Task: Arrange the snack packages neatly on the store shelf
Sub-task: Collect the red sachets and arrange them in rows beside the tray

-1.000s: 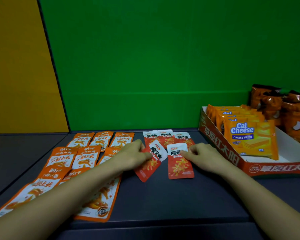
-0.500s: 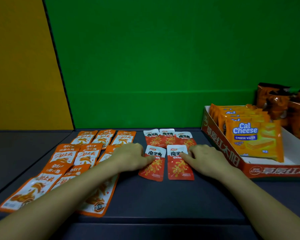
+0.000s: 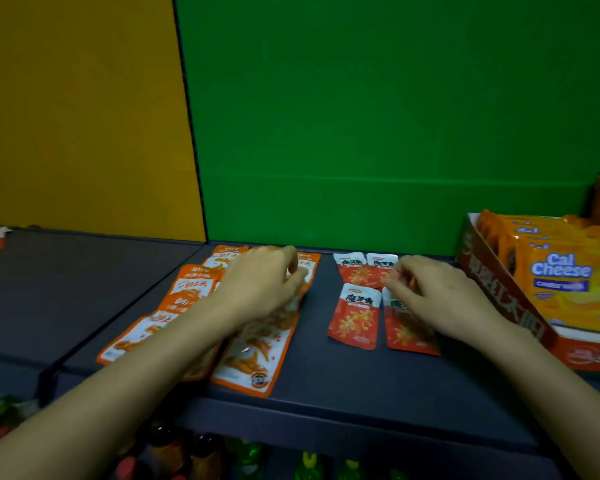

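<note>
Shelf: a dark grey shelf (image 3: 343, 382) carries all the snack packages; its back wall is green, with a yellow panel to the left
Orange packets: a group of flat orange snack packets (image 3: 253, 355) lies on the left part of the shelf, in overlapping rows running from the back wall toward the front edge; the nearest one reaches close to the front edge
Red packets: small red packets with white tops (image 3: 355, 317) lie just right of the orange group, apart from it; two show in a back row and two in a front row, side by side and nearly touching
Left hand: the left hand (image 3: 264, 285) is over the orange packets, fingers curled down toward a packet near the back row; whether it pinches the packet or only touches it, I cannot tell
Right hand: the right hand (image 3: 433, 292) lies over the right-hand red packets, covering part of the front right one; fingers bent with the tips drawn together near the packet's white top; a real grip cannot be told
Wafer box: a red cardboard tray (image 3: 499, 289) stands at the right, just beside the right hand; it holds upright Cal Cheese wafer packs (image 3: 565, 282)
Below: bottles (image 3: 250, 455) show blurred under the shelf's front edge
</note>
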